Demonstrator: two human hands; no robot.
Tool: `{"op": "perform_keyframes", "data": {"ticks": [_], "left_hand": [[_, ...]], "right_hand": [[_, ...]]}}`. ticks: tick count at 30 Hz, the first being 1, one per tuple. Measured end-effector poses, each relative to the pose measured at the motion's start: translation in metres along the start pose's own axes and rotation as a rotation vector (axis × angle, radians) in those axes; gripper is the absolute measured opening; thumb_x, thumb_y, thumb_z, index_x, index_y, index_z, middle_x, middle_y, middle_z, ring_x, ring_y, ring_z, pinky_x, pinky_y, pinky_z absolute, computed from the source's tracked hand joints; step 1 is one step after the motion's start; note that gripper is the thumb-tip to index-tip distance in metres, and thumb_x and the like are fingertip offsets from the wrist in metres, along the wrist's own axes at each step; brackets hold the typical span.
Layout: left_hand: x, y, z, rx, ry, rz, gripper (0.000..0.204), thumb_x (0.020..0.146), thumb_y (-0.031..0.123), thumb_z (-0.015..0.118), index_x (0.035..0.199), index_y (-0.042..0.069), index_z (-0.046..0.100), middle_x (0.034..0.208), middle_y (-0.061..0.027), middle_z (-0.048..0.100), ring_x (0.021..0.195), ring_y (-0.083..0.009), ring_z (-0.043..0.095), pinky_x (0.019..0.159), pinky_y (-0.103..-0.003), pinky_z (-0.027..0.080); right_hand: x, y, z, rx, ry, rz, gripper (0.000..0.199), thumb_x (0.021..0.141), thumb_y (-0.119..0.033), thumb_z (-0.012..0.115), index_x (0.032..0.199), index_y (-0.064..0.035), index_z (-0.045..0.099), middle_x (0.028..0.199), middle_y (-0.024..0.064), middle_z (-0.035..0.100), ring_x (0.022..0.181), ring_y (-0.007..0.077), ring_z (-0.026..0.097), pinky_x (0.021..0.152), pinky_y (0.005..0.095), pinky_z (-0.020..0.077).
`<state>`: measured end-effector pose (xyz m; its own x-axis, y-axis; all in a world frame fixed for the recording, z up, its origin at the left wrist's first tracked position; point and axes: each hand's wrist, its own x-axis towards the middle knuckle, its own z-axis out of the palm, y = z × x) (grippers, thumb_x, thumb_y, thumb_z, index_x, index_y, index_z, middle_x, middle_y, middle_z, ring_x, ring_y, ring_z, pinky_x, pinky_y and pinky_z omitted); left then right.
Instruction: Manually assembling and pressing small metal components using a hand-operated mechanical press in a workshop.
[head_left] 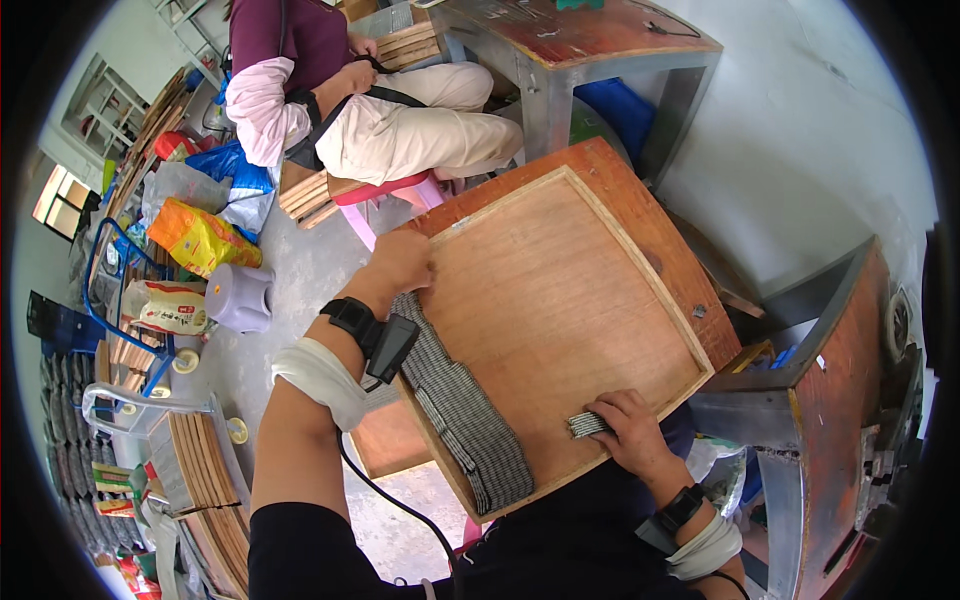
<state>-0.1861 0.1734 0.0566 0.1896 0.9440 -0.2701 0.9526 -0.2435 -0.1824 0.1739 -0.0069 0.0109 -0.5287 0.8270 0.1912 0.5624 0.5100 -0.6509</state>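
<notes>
At the far left of the frame, dark, lumpy stacks (pixel 65 450) stand near a metal-handled cart carrying wooden boards (pixel 198 455). Right of them, in the upper left, a yellow and orange bag (pixel 203 237) lies near a lilac stool (pixel 240 298) on the grey floor. Farther right, near the top, another person in light trousers (pixel 400 130) sits on a pink and red stool (pixel 385 190).

Left of the frame's centre, your left hand (pixel 402 260) has its fingers bent over the left rim of the tray, at the upper end of the striped pieces; you hide the fingertips, so I cannot tell whether they pinch anything. The grey-and-white striped pieces (pixel 460 400) lie in a band inside the tray along its left side, down to the lower corner. The shallow wooden tray (pixel 560 290) fills the centre, turned at an angle over a reddish-brown table (pixel 680 285). Right of centre, low down, your right hand (pixel 632 425) pinches a small striped bundle (pixel 587 425) between thumb and fingers, by the tray's lower right rim. A worn workbench (pixel 840 400) stands at the right.
</notes>
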Motion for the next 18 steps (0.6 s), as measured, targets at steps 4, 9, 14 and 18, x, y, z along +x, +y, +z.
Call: {"op": "perform_keyframes", "data": {"ticks": [4,9,14,18], "left_hand": [[0.011,0.009,0.013,-0.131,0.092,0.001,0.025,0.065,0.026,0.073,0.077,0.005,0.068,0.080,-0.0158,0.065,0.081,-0.0312,0.064,0.069,-0.041,0.051],[-0.001,0.005,0.031,-0.185,0.115,0.126,0.021,0.070,0.025,0.070,0.080,0.007,0.065,0.086,-0.0143,0.065,0.084,-0.0315,0.062,0.071,-0.042,0.049],[-0.005,0.030,0.033,-0.311,0.168,0.124,0.018,0.074,0.022,0.061,0.078,0.005,0.065,0.083,-0.0164,0.064,0.080,-0.0345,0.061,0.070,-0.043,0.049],[-0.032,0.131,0.027,-0.597,0.159,0.299,0.020,0.076,0.025,0.067,0.080,0.006,0.067,0.077,-0.0169,0.064,0.071,-0.0328,0.062,0.066,-0.040,0.049]], "right_hand": [[-0.001,0.003,0.001,0.004,-0.004,-0.010,0.048,0.057,-0.005,0.074,0.102,-0.0063,0.060,0.100,0.0104,0.057,0.092,0.0307,0.053,0.082,0.0396,0.0454],[-0.005,0.006,0.001,0.013,0.007,0.008,0.049,0.058,-0.005,0.074,0.104,-0.0065,0.059,0.100,0.0108,0.057,0.093,0.0309,0.053,0.083,0.0404,0.0450],[-0.001,0.001,-0.004,0.079,-0.040,0.057,0.053,0.060,-0.005,0.075,0.109,-0.0074,0.056,0.105,0.0125,0.056,0.098,0.0330,0.052,0.083,0.0413,0.0450],[-0.005,0.009,0.000,0.094,0.015,0.076,0.051,0.060,-0.005,0.074,0.108,-0.0068,0.056,0.105,0.0127,0.055,0.099,0.0336,0.052,0.085,0.0404,0.0453]]}}
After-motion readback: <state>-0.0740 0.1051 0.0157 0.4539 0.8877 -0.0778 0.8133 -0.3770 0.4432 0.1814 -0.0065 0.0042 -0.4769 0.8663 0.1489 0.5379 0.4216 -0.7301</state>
